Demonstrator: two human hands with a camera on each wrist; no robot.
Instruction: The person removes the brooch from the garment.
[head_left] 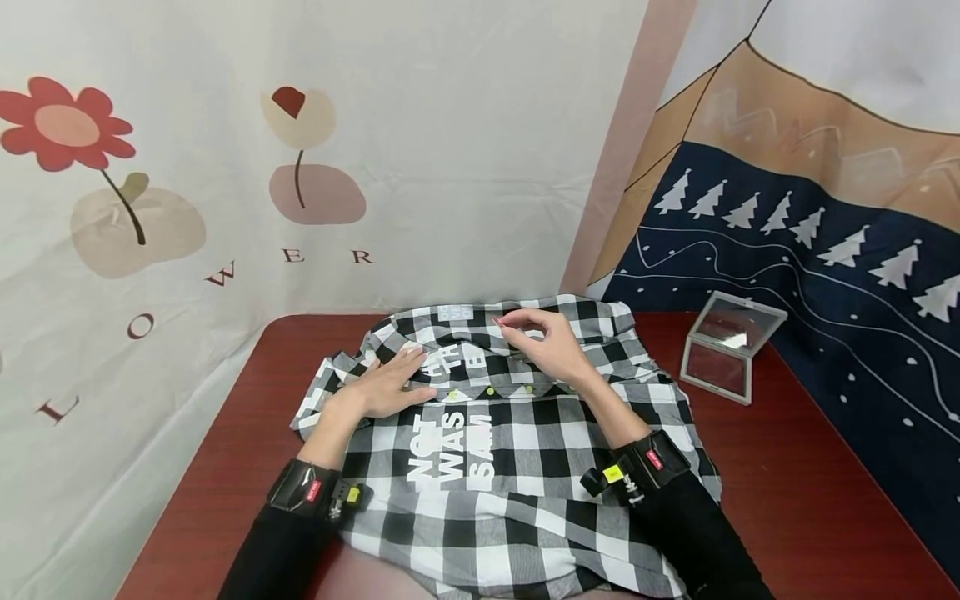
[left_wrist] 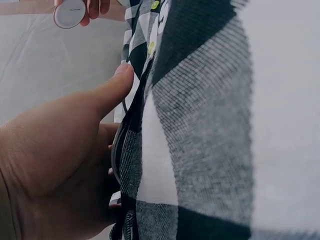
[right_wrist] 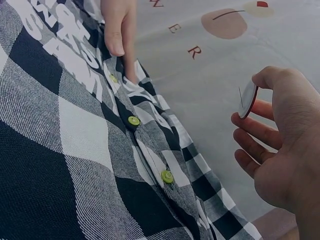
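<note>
While the black-and-white checked shirt (head_left: 517, 442) lies spread across the middle of the dark red table (head_left: 810, 492), its hem spilling over the near edge at the bottom of the head view, both hands work near its collar end. The left hand (head_left: 382, 387) rests flat on the cloth, fingers straight, just left of the white lettering (head_left: 450, 450). The right hand (head_left: 543, 342), above centre in the frame, pinches a small white disc (right_wrist: 247, 100) between thumb and fingertips, hovering just over the placket with its row of yellow-green buttons (right_wrist: 133, 120).

The shirt looks like light, soft flannel: limp, easily creased, likely to slide a little on the smooth tabletop unless pressed down. It seems best taken at the stiffer parts, the collar, the shoulder seams or the buttoned placket, where doubled cloth gives the fingers something firm; a grip in mid-panel would probably only bunch it. The disc appears thin, rigid and slippery, so a pinch by the rim suits it.

A hinged mirror case (head_left: 731, 346) stands open at the right of the table, well apart from the shirt.
</note>
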